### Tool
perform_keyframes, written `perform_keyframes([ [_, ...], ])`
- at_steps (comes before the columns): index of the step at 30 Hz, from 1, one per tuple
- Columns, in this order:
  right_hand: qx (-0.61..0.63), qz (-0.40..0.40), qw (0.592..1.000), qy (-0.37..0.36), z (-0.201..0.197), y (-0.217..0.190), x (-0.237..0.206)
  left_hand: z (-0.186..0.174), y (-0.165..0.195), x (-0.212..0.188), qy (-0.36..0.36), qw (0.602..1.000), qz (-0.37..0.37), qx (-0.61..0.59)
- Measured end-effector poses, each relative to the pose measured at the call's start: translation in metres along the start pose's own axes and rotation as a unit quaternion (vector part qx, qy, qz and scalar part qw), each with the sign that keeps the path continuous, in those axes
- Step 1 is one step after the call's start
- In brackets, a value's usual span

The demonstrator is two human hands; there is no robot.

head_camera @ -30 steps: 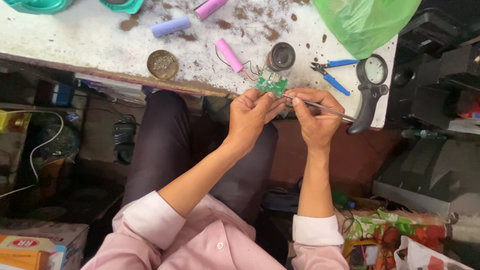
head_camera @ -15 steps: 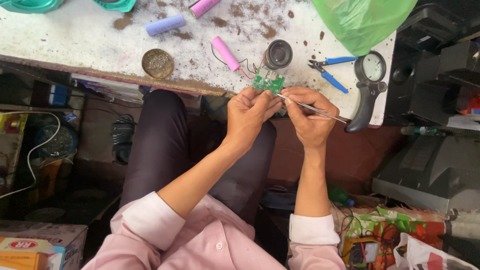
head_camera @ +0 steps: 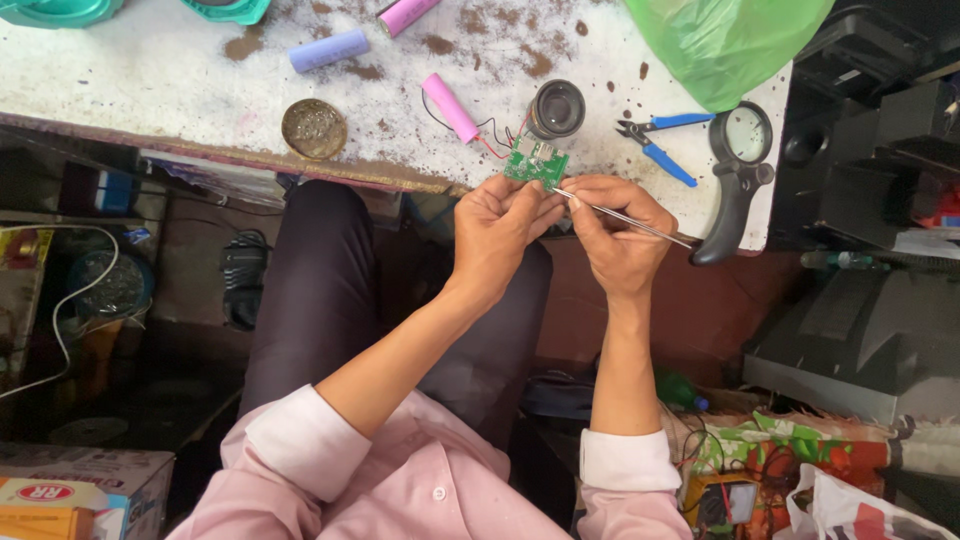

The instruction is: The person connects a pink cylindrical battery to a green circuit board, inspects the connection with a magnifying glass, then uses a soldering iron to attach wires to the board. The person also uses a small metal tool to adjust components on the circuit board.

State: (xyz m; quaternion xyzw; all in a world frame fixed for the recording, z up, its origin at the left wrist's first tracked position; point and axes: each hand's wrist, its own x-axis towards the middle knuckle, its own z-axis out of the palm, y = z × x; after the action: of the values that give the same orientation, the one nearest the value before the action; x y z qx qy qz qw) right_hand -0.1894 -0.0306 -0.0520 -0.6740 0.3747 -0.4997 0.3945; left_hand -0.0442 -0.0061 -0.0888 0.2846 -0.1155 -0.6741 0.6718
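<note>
- Left hand (head_camera: 498, 228) pinches the small green circuit board (head_camera: 536, 162) by its near edge, fingers closed on it, so the board face stays up and clear for the tool.
- Right hand (head_camera: 613, 226) is clamped pen-style on thin metal tweezers (head_camera: 622, 222); tip sits at the board's right corner, shaft runs back past the knuckles to the right.
- Hands nearly touch, held just off the table (head_camera: 140, 80) edge above the lap; board hangs in the air at that edge, not resting.
- Red and black wires (head_camera: 490, 140) run from the board's far side to a pink cylindrical cell (head_camera: 450, 107) and a round black speaker (head_camera: 556, 108) just beyond the hands; this tether keeps the board close to the edge.
- Right of the right hand: black-handled magnifier (head_camera: 738, 170), blue-handled cutters (head_camera: 660, 150) beside it.
- Left of the left hand: round tin (head_camera: 314, 127) with small bits in it.
- Farther out: lilac cell (head_camera: 328, 49), another pink cell (head_camera: 405, 15), green plastic bag (head_camera: 725, 45) beyond the magnifier.
- Nothing blocks the tip; the wires are the only snag.
</note>
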Motion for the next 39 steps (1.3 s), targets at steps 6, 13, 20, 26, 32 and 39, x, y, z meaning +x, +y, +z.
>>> perform_keyframes([
  [6,-0.014,-0.009,1.000,-0.003,0.0024,-0.0015,0.0010,-0.0009,-0.0007,0.0006,0.010,1.000,-0.011,0.003],
  [13,-0.026,-0.007,1.000,-0.001,0.0038,-0.0022,0.0010,-0.0024,-0.0015,0.0016,0.006,1.000,-0.004,-0.003],
  [20,-0.037,0.002,0.999,0.001,0.0028,-0.0007,-0.0001,-0.0027,-0.0006,0.0006,0.005,1.000,-0.001,-0.003],
  [26,-0.033,0.001,0.999,-0.004,0.0020,-0.0001,0.0005,-0.0022,-0.0001,0.0011,0.003,1.000,-0.001,-0.008],
  [32,-0.037,0.005,0.999,-0.002,0.0033,0.0001,-0.0001,-0.0022,0.0018,0.0013,0.005,1.000,-0.004,-0.005],
  [39,-0.027,-0.006,1.000,-0.009,0.0038,0.0004,0.0017,-0.0010,0.0057,0.0012,0.004,1.000,-0.005,0.004],
])
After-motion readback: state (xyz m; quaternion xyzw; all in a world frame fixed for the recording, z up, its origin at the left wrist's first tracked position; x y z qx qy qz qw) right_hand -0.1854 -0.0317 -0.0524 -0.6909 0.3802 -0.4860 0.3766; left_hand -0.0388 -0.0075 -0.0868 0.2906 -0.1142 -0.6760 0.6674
